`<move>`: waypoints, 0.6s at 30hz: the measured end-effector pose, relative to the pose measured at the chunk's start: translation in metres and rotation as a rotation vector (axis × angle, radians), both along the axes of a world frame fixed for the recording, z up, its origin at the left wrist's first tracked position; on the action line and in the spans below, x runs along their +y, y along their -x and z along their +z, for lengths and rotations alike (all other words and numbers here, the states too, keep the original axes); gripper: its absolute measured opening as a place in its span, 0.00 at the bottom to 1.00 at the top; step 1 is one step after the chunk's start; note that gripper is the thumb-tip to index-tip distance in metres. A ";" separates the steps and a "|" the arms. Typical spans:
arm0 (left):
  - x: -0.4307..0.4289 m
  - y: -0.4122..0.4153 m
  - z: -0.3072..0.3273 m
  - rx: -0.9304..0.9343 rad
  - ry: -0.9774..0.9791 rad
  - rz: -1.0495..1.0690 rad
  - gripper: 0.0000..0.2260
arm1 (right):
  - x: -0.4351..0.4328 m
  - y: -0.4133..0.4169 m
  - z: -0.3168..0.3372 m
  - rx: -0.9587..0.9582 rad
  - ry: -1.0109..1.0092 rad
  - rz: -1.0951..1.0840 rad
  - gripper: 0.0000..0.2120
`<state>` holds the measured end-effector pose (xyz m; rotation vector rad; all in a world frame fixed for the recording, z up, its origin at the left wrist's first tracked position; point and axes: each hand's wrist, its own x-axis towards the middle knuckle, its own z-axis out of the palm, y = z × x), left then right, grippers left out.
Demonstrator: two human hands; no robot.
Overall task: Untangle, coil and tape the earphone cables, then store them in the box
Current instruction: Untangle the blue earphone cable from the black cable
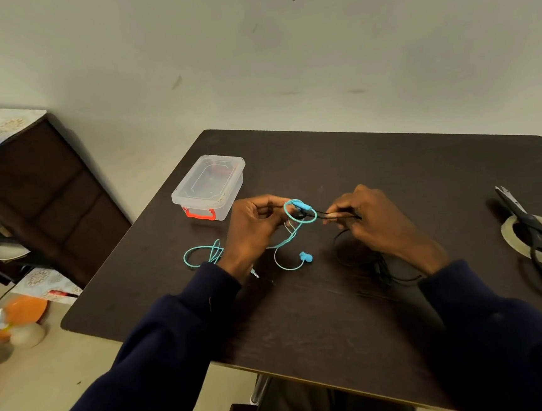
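Our left hand (258,226) pinches the turquoise earphone cable (293,236); our right hand (359,217) at 3 o'clock pinches the thin black earphone cable (339,214), taut 9-to-3.

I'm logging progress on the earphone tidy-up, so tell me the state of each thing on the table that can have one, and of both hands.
Turquoise earphone cable: uncoiled, still looped with the black one.
Black earphone cable: uncoiled, tangled.
Clear plastic box with red latch: lid on.
Black-handled scissors: lying across the tape, blades together.
Roll of tape: flat, unused.
Left hand: pinching the turquoise cable.
Right hand: pinching the black cable.
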<state>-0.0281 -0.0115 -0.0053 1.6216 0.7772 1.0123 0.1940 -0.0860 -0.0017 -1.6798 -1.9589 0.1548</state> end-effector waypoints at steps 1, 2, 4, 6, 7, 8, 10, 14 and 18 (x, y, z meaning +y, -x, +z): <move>0.001 0.000 -0.001 0.007 0.012 0.005 0.05 | 0.000 -0.002 0.003 0.004 0.008 0.011 0.11; 0.003 0.001 -0.001 0.022 0.017 0.000 0.05 | -0.001 -0.005 0.005 0.000 0.017 0.018 0.10; 0.005 0.001 -0.002 0.051 0.033 -0.025 0.05 | 0.001 -0.010 0.009 -0.025 0.030 0.017 0.09; 0.005 -0.001 -0.002 0.073 0.063 -0.045 0.04 | 0.003 -0.012 0.010 -0.053 0.017 -0.017 0.08; 0.005 -0.002 -0.002 0.084 0.073 -0.058 0.04 | 0.004 -0.012 0.010 -0.066 0.009 -0.040 0.07; 0.005 -0.002 -0.002 0.098 0.076 -0.071 0.05 | 0.004 -0.011 0.010 -0.075 0.003 -0.055 0.06; 0.003 -0.003 -0.002 0.103 0.078 -0.083 0.06 | 0.003 -0.007 0.010 -0.056 0.020 -0.055 0.05; 0.004 -0.004 -0.004 0.045 0.100 -0.066 0.04 | -0.002 -0.001 0.011 0.056 0.121 -0.002 0.19; 0.003 -0.005 -0.009 0.038 0.067 -0.045 0.05 | -0.009 -0.002 0.015 0.121 0.287 0.116 0.33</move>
